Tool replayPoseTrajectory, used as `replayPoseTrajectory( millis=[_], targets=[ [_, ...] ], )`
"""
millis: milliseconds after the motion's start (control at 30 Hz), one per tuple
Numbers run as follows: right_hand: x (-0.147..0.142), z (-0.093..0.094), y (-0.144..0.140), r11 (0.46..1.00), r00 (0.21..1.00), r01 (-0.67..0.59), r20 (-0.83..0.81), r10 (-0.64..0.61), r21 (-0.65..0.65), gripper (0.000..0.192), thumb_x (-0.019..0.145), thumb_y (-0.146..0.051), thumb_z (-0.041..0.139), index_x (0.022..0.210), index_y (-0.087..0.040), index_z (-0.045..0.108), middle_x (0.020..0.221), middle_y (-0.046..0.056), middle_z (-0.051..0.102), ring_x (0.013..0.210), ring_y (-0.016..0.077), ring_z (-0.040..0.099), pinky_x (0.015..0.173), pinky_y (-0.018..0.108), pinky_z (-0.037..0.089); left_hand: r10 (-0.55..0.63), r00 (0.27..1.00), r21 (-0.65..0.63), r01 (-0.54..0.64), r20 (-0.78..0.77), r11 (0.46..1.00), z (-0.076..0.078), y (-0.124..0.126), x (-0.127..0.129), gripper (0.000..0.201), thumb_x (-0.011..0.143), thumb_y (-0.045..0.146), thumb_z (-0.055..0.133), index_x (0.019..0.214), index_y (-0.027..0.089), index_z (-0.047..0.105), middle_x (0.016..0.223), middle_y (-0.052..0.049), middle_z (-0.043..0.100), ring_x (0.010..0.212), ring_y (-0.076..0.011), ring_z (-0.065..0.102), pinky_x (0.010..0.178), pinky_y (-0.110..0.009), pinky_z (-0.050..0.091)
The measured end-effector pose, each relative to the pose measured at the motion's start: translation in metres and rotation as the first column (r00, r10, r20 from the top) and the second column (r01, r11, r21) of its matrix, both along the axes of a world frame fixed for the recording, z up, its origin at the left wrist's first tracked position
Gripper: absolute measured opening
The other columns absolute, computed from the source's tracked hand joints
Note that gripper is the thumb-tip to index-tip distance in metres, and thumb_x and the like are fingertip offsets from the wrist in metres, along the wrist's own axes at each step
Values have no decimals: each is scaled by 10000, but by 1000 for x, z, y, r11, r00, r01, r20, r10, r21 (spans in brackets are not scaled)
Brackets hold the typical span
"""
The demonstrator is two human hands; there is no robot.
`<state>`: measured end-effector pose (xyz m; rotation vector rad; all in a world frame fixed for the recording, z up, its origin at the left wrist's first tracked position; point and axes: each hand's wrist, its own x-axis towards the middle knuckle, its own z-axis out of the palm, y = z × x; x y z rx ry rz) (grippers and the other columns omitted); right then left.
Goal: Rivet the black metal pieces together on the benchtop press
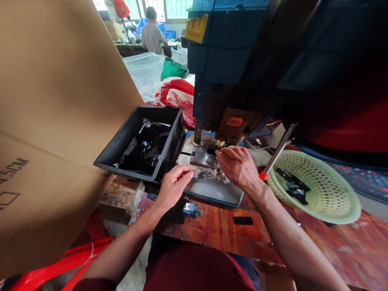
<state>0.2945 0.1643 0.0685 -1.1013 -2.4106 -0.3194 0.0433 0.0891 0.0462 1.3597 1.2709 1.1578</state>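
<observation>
While my left hand [174,182] pinches a small metal piece [196,171] just in front of the press [230,81], fingers nearly closed on its end, my right hand [239,165] curls over the press plate [209,190]; whether it grips anything I cannot tell. Thin and stiff, the piece likely weighs little and slips easily, so edges suit best.

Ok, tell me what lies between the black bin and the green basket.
In the head view, the press bed lies between the black bin and green basket, with both hands, left and right, over small metal pieces.
</observation>
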Motion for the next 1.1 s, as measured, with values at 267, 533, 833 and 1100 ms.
replayPoseTrajectory(
  millis=[267,533,833,1100],
  targets=[
    [-4,-2,-2,989,999,14,50,-21,145,265,1068,-274,550,1215,-164,742,1077,101,767,1030,246,633,898,394,428,-4,1000,-11,4,8,1000,0,0,3,258,956,381,678,1094,198,797,1054,-64,769,880,-176,657,815,-288,511],
    [-13,-1,-2,982,996,89,17,-93,164,283,1088,-302,519,1150,-157,754,1027,86,768,946,229,630,873,370,409,-1,1000,-16,1,16,1000,0,2,5,255,946,382,690,1087,202,802,1046,-58,771,882,-179,663,814,-291,511],
    [-15,-1,-4,982,992,123,25,-128,147,315,1095,-347,507,1171,-167,754,1005,78,763,937,231,629,858,376,394,-10,1000,-16,10,14,1000,-2,3,6,249,939,369,693,1081,196,802,1048,-61,771,889,-181,670,822,-293,514],
    [-16,-6,-9,977,988,157,-29,-154,147,307,1083,-372,539,1174,-168,749,1094,92,758,1012,250,624,878,384,390,-9,1000,-18,9,11,1000,1,4,5,252,934,376,691,1067,192,801,1023,-59,770,873,-182,664,809,-297,504]
  ],
)
